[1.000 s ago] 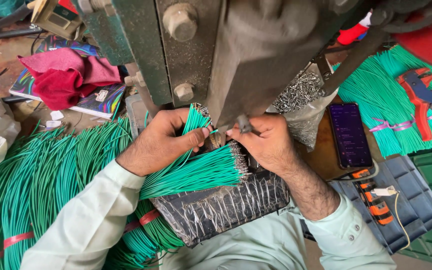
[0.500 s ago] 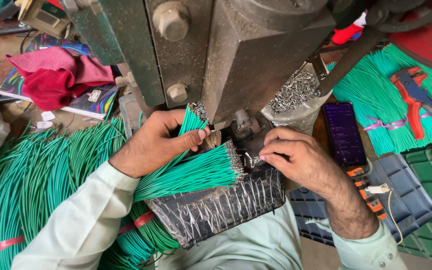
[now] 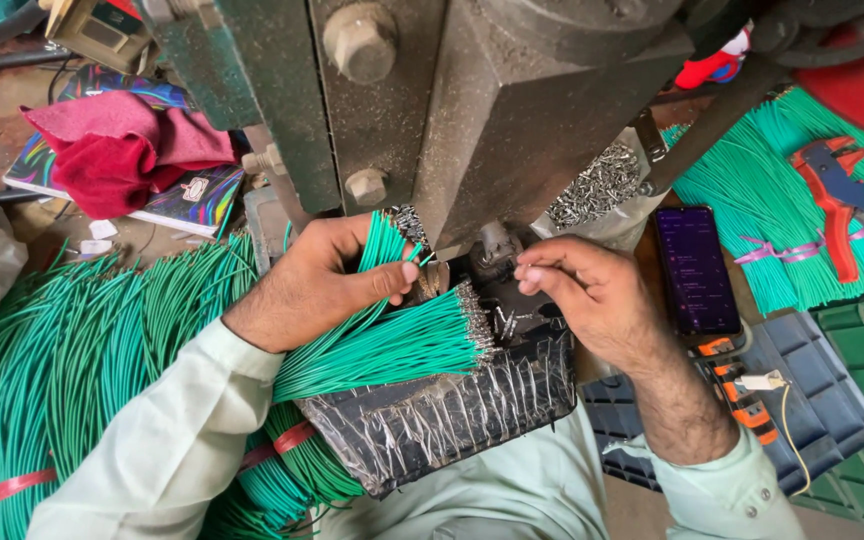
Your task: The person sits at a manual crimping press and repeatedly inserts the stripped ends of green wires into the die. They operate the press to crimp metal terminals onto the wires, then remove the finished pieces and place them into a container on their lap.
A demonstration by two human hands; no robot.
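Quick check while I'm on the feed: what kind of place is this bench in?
Most likely a small wire-crimping workshop. A heavy metal press stands over the bench, bundles of green wires lie all around, and the left hand holds a bunch of green wires with metal terminals at the press, beside the right hand.

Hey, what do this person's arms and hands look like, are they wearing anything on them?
Both hands are bare: no gloves, and no rings or watch that show. The left hand comes out of a long, loose, pale mint-green sleeve that reaches the wrist. The right hand has the same pale sleeve, but it sits further back, leaving the hairy forearm uncovered. The cuffs are plain, with no markings.
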